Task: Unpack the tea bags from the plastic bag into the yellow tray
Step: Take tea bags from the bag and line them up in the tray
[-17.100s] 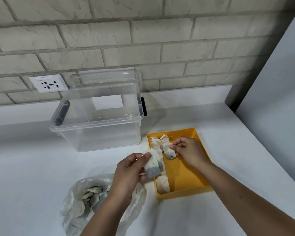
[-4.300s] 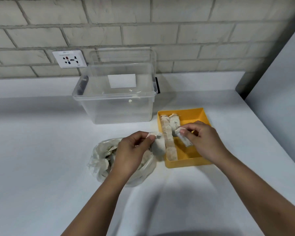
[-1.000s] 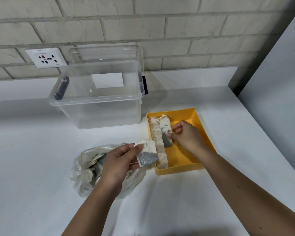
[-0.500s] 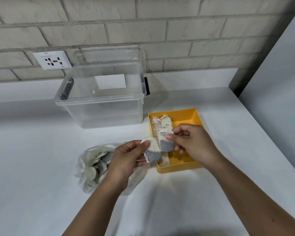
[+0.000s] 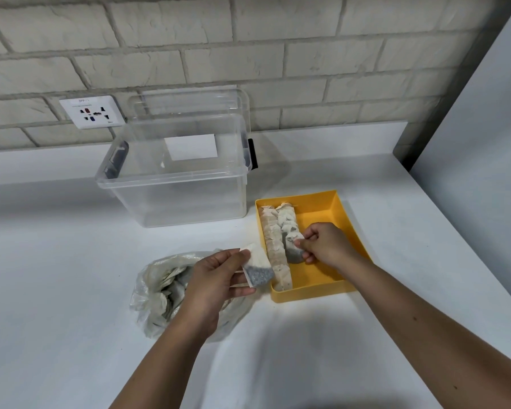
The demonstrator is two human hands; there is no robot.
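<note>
On a white desk (image 5: 71, 261) below a brick wall (image 5: 248, 39), the right hand (image 5: 328, 246) pinches 1 tea bag (image 5: 292, 250) upright at the near end of the shorter row (image 5: 288, 222) in the yellow tray (image 5: 347, 216). Just left of the tray, over the plastic bag (image 5: 157, 290), the left hand (image 5: 216, 281) pinches a spare tea bag (image 5: 257, 267) between thumb and fingers (image 5: 242, 292), likely next.

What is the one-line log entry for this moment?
left hand: pinches tea bag 1, left of tray | right hand: pinches tea bag 2 in tray, second row | plastic bag: holds more tea bags
</note>
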